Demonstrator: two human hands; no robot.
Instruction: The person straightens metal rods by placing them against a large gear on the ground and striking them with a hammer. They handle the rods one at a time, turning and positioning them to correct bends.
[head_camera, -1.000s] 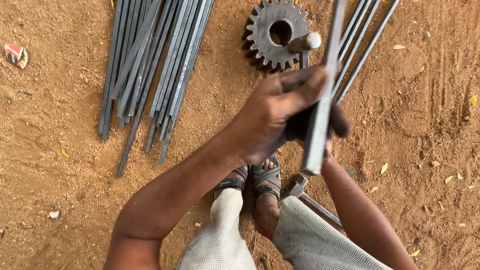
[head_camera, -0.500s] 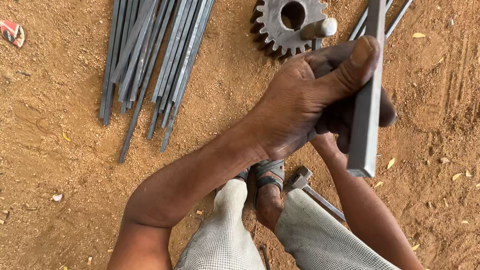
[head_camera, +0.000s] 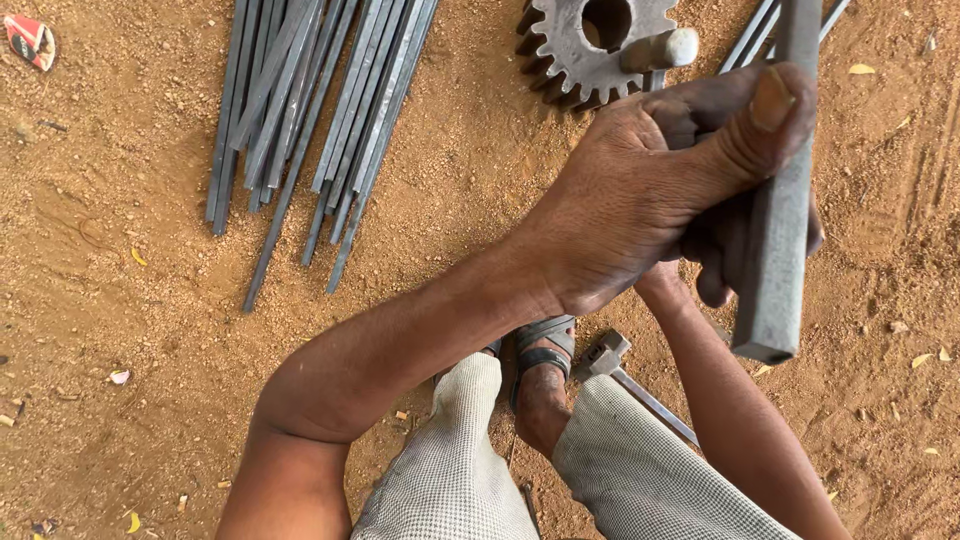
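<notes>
Head view: left hand (head_camera: 640, 190) clenched round flat steel bar (head_camera: 780, 230), thumb pressed along bar face. Right hand mostly hidden behind left; fingers (head_camera: 715, 265) curled on same bar just below thumb. Bar held upright above gear wheel (head_camera: 590, 45), lower cut end toward camera.

Versus half second ago: bar raised nearer camera, shifted right of gear. Grip unchanged, so judged mid-lift.

Rod bundle (head_camera: 310, 120) left of gear on dirt floor (head_camera: 150, 300). Hammer (head_camera: 610, 352) below gear, beside sandalled foot (head_camera: 545, 370).

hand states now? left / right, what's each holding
Left hand: closed around the grey square steel bar, thumb pressed on it.
Right hand: mostly hidden behind the left; fingers curl by the same bar, grip cannot be told.
</notes>
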